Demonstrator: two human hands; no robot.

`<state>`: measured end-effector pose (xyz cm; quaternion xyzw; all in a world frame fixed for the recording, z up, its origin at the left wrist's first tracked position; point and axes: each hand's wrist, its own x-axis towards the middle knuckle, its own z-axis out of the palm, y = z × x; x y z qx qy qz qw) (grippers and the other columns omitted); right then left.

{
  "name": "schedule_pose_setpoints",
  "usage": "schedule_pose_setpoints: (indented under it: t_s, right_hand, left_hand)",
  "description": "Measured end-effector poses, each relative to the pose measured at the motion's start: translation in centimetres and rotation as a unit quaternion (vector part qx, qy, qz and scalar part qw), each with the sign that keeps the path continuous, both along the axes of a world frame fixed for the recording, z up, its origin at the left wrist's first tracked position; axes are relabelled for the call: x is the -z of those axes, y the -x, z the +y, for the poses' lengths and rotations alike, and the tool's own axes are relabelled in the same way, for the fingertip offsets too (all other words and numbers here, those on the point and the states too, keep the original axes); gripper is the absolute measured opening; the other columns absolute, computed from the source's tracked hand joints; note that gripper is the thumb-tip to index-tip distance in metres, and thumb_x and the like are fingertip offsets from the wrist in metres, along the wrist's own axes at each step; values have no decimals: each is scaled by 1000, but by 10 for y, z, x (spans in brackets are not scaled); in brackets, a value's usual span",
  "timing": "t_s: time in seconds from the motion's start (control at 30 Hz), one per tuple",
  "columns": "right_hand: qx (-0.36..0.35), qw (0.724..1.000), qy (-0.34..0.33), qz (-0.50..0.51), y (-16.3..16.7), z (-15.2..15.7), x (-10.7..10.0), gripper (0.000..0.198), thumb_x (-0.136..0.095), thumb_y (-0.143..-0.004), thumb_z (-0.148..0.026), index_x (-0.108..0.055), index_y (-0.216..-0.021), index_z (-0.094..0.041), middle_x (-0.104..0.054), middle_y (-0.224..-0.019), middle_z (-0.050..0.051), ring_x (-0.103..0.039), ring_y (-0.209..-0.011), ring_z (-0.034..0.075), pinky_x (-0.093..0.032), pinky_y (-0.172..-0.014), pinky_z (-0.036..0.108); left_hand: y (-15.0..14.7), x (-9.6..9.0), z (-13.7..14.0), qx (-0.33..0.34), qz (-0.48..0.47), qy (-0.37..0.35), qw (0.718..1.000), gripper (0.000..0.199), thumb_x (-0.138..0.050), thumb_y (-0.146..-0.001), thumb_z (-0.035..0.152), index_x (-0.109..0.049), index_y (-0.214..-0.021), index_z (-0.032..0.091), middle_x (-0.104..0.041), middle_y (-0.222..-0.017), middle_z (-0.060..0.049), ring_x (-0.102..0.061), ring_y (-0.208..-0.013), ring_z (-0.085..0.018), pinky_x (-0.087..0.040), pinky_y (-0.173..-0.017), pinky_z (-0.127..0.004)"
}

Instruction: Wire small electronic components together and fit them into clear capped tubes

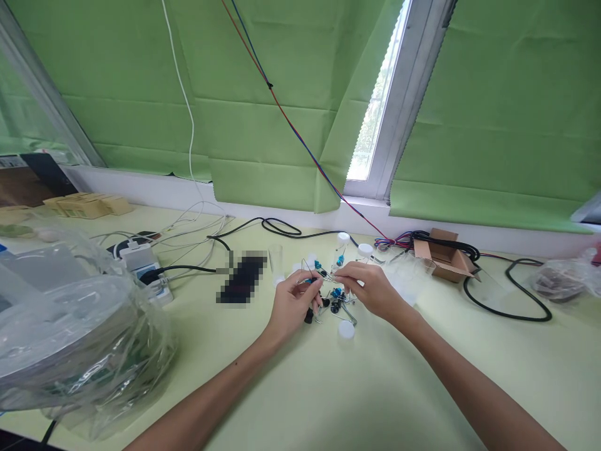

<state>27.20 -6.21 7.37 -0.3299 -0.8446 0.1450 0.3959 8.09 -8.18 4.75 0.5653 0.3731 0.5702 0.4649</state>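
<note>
My left hand (295, 300) is closed over the table, thumb and fingers pinched on a small dark piece from which a thin bent wire sticks up; its exact kind is hidden by the fingers. Close beside it, my right hand (369, 285) pinches a small piece too small to name, its fingertips nearly meeting the left ones. Under both hands lies a pile of small black and blue parts (337, 304) with thin bent metal rods (350, 315). A white round cap (346, 329) rests in front of the pile. Behind stands a clear tube with a white lid (342, 250).
An open clear tube (276, 266) stands left of the hands, beside a blurred-out dark rectangle (241, 280). A bagged spool (84, 332) fills the left side, near a power strip (157, 285). At right are an open cardboard box (441, 255) and black cable (509, 318).
</note>
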Motion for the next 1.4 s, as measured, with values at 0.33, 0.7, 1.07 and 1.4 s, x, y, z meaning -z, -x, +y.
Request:
schedule_pose_setpoints:
  t_s: [0.33,0.7,1.07,1.4]
  right_hand:
    - [-11,961,253,116,4,-5,-7,31,-62,-86,-43,-67,-65,-20,-58,-55,0,-46,-41,11,-34,-43,25]
    - [-58,881,412,224,5,-5,-7,34,-75,-73,-46,-65,-85,-16,-61,-56,-3,-41,-39,5,-28,-40,21]
    - [-86,894,350,266,8,1,-2,32,-79,-70,-41,-71,-90,-17,-63,-71,0,-55,-58,11,-46,-58,27]
    - [-81,910,309,266,8,1,-2,28,-74,-75,-44,-72,-76,-16,-63,-66,1,-53,-55,11,-44,-55,27]
  left_hand:
    - [0,1,-1,-5,28,-26,999,20,-71,-79,36,-69,-88,17,-61,-68,0,-58,-47,-11,-47,-43,-23]
    - [-2,2,1,-15,41,-11,999,23,-72,-78,38,-68,-83,16,-60,-68,0,-56,-45,-10,-46,-43,-22]
    - [2,3,7,-7,23,65,998,31,-73,-76,41,-65,-91,15,-62,-53,2,-53,-40,-11,-43,-46,-23]
    - [0,3,5,5,42,39,998,28,-73,-77,39,-66,-91,16,-60,-52,3,-52,-39,-11,-43,-44,-23]
